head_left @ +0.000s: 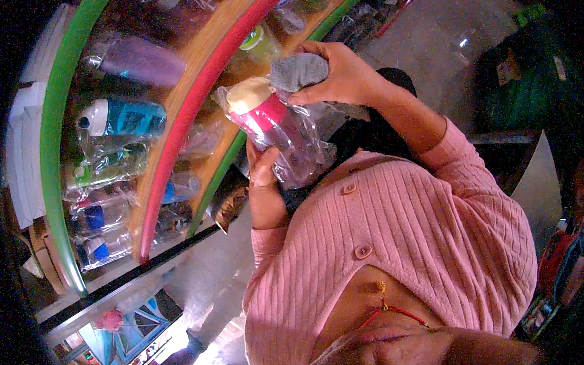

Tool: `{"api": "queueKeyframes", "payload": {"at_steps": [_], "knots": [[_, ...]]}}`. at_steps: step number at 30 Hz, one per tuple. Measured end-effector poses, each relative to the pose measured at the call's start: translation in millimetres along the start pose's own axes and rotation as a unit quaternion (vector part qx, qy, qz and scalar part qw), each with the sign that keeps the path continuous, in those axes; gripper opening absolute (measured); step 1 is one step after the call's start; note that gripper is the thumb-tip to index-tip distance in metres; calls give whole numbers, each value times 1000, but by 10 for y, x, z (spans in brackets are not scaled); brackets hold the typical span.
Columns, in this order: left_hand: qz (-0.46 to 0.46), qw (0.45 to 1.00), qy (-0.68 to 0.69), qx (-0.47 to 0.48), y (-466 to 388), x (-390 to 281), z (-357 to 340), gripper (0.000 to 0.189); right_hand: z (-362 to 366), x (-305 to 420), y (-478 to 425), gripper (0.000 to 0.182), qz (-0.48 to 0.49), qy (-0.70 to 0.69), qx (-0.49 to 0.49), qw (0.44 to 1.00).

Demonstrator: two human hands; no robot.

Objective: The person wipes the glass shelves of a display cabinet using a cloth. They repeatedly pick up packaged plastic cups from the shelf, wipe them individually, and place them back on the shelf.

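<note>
My left hand [262, 166] grips a bottle [263, 113] in a loose clear plastic bag. The bottle has a cream lid and a bright pink band, and its lower part shows dimly through the wrinkled plastic. It is tilted, lid towards the shelves. Between the thumb and fingers of my right hand [341, 74] is a folded grey cloth [299, 71] with a knitted look. The cloth is right beside the lid; I cannot tell if they touch. Some fingers of my left hand are hidden behind the bottle.
Curved wooden shelves with a red edge [174, 133] and green edges [51, 113] stand at left. They hold several wrapped bottles, among them a purple bottle [140, 62] and a teal bottle [130, 116]. A glass panel [198, 268] is at lower left. A dark green bulky object [525, 87] is at right.
</note>
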State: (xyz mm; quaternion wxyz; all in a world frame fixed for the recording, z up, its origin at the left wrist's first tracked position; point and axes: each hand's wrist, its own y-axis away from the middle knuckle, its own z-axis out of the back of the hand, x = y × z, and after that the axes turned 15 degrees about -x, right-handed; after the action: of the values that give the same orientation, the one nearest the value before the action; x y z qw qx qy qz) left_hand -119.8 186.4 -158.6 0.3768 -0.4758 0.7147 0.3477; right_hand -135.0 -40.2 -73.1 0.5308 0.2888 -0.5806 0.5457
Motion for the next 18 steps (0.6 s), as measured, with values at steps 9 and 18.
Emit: {"api": "queueKeyframes", "payload": {"at_steps": [9, 18], "knots": [[-41, 997, -50, 33, -59, 63, 91, 80, -46, -362, -54, 45, -39, 8, -22, 999], [-3, 998, -45, 37, 8, -41, 82, 81, 314, -222, -168, 44, -43, -64, -64, 995]]}}
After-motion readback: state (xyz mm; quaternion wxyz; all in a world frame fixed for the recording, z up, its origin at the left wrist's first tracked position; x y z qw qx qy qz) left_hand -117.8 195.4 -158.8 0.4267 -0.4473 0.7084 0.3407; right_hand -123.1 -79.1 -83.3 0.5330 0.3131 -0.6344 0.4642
